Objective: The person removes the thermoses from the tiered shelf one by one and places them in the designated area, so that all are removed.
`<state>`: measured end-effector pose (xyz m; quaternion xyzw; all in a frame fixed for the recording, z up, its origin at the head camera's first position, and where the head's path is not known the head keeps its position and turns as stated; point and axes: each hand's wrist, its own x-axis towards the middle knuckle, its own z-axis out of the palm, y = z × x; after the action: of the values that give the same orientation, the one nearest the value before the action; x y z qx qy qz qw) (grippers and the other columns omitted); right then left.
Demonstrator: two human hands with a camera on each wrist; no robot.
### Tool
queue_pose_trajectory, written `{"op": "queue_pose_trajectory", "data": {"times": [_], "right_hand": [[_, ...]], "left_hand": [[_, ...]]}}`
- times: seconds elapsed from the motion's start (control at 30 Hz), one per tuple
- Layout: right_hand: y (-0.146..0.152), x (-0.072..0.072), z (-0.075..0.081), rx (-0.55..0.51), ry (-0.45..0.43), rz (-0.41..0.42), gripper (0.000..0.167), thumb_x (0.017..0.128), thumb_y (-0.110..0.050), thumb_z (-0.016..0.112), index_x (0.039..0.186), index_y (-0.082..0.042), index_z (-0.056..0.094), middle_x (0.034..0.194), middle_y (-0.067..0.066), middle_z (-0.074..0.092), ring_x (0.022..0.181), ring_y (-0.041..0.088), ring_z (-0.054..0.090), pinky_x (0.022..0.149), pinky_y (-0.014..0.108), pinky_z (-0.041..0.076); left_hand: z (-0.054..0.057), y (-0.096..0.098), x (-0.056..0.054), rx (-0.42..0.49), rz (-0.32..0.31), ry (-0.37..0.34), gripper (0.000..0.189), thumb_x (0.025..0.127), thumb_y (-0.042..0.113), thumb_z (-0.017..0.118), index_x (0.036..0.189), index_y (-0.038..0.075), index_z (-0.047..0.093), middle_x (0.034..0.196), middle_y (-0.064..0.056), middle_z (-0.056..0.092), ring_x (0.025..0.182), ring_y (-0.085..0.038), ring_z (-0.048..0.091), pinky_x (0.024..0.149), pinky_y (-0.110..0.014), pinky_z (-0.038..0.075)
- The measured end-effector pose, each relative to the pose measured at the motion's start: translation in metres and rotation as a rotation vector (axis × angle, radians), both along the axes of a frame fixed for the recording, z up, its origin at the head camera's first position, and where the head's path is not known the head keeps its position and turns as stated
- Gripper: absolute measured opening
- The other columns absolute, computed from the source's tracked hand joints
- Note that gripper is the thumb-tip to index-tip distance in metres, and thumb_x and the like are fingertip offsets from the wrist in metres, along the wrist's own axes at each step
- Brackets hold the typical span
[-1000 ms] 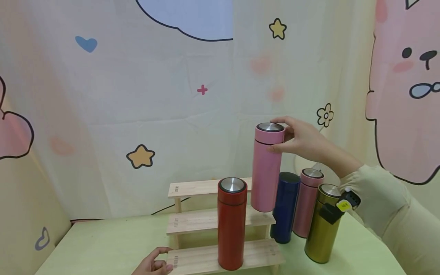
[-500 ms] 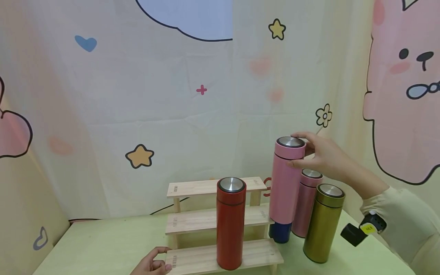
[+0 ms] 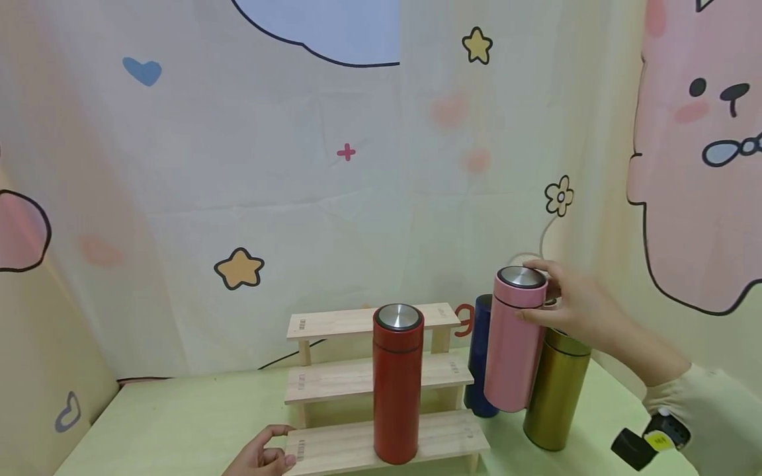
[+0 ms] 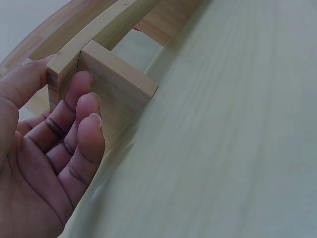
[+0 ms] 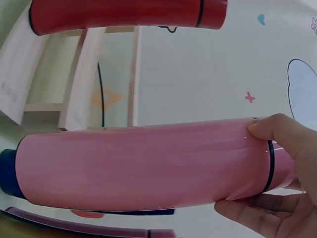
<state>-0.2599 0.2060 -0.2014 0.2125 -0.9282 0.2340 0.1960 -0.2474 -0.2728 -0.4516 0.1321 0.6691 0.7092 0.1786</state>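
Observation:
My right hand (image 3: 580, 307) grips a pink thermos (image 3: 513, 354) near its steel-topped lid, thumb on the near side. The thermos hangs almost upright just right of the wooden step shelf (image 3: 333, 380). Behind it, a blue thermos (image 3: 479, 370) is partly hidden. In the right wrist view the pink body (image 5: 143, 168) spans the picture. On the shelf's lowest step stands a red thermos (image 3: 397, 396). My left hand (image 3: 260, 455) pinches that step's left end; in the left wrist view, the thumb lies on the board (image 4: 67, 59) and the fingers curl below.
A gold thermos (image 3: 556, 396) stands on the pale green table (image 3: 178, 423), right beside the held one. A second pink thermos (image 5: 99, 223) shows at the bottom of the right wrist view. Behind everything hangs a curtain (image 3: 268, 165) with cartoon prints.
My right hand has carried the pink thermos rightward and down from over the shelf, past the blue thermos. The left hand stays at the shelf's end.

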Motion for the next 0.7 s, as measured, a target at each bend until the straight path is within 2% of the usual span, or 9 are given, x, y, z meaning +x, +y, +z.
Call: {"op": "queue_pose_trajectory", "data": {"times": [0.1, 0.33, 0.43, 0.7], "right_hand": [[0.002, -0.001, -0.01, -0.033, -0.008, 0.007, 0.076, 0.079, -0.026, 0.079, 0.137, 0.003, 0.04, 0.108, 0.021, 0.065, 0.091, 0.028, 0.065, 0.07, 0.027, 0.052], [0.006, 0.0, -0.033, -0.037, 0.016, -0.03, 0.077, 0.076, -0.029, 0.081, 0.136, 0.0, 0.043, 0.111, 0.021, 0.065, 0.096, 0.03, 0.064, 0.069, 0.027, 0.051], [0.006, 0.0, -0.041, -0.064, 0.01, -0.014, 0.078, 0.076, -0.027, 0.082, 0.137, 0.0, 0.042, 0.112, 0.022, 0.065, 0.096, 0.03, 0.065, 0.07, 0.027, 0.052], [0.001, 0.005, -0.064, -0.069, -0.001, -0.02, 0.083, 0.073, -0.026, 0.084, 0.141, -0.004, 0.041, 0.105, 0.014, 0.068, 0.09, 0.02, 0.064, 0.07, 0.025, 0.053]], "left_hand": [[0.0, 0.0, 0.001, 0.015, -0.003, -0.011, 0.067, 0.093, 0.021, 0.062, 0.138, -0.009, 0.024, 0.084, 0.0, 0.066, 0.073, -0.007, 0.064, 0.062, -0.02, 0.052], [0.0, 0.0, 0.001, 0.027, -0.009, -0.007, 0.066, 0.092, 0.02, 0.063, 0.137, -0.01, 0.024, 0.083, 0.0, 0.067, 0.073, -0.007, 0.064, 0.061, -0.02, 0.052], [-0.001, -0.001, 0.0, 0.022, -0.008, -0.004, 0.067, 0.092, 0.02, 0.063, 0.137, -0.01, 0.023, 0.084, 0.0, 0.067, 0.073, -0.007, 0.065, 0.061, -0.019, 0.052], [-0.001, 0.0, 0.0, 0.011, -0.006, 0.0, 0.066, 0.094, 0.019, 0.061, 0.138, -0.01, 0.022, 0.084, 0.0, 0.067, 0.074, -0.007, 0.065, 0.061, -0.02, 0.052]]}}
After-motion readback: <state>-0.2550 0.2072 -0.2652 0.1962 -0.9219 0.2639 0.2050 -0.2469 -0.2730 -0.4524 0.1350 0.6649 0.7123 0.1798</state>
